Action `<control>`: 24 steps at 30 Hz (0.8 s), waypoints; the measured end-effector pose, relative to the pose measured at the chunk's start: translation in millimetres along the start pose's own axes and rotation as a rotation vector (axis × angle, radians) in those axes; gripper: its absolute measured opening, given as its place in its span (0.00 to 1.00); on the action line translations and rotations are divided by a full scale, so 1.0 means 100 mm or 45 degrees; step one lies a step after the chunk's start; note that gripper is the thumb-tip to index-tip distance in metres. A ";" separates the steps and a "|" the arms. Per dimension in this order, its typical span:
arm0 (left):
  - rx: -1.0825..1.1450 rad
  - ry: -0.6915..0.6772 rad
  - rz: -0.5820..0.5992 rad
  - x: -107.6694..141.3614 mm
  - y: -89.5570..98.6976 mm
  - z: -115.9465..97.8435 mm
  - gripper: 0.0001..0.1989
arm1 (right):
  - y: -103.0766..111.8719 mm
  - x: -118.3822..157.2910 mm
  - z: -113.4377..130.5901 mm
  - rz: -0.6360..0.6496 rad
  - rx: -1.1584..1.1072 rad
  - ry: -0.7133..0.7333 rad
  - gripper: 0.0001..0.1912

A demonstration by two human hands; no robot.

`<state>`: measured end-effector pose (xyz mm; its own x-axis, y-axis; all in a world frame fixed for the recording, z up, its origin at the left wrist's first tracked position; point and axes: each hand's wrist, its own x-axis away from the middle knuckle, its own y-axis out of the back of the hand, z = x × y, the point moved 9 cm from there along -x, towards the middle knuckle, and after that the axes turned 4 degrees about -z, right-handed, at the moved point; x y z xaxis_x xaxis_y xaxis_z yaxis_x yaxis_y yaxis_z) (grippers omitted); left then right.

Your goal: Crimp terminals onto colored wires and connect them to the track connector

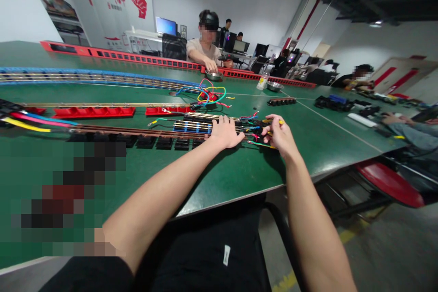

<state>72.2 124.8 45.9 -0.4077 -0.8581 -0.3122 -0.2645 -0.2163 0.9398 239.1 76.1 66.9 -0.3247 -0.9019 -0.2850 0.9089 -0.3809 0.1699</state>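
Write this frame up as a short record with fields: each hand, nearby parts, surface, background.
Left hand: left hand palm down across the copper-coloured bars
Right hand: right hand closed around a yellow-handled tool, type unclear
Nearby parts: coloured wires between the hands; red trays further left
Surface: green table
Background: co-worker's hand at a metal bowl

Copper-toned rails line black holders on a green tabletop beside gold-toned rails in blue holders, colored wires at right.
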 end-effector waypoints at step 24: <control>0.015 -0.007 0.007 0.02 0.04 -0.01 0.38 | -0.10 -0.01 0.02 -0.049 0.191 0.011 0.23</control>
<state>71.5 122.0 49.3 -0.4141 -0.8565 -0.3079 -0.2723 -0.2062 0.9398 229.5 80.1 67.6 -0.3554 -0.8846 -0.3020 0.8463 -0.4417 0.2978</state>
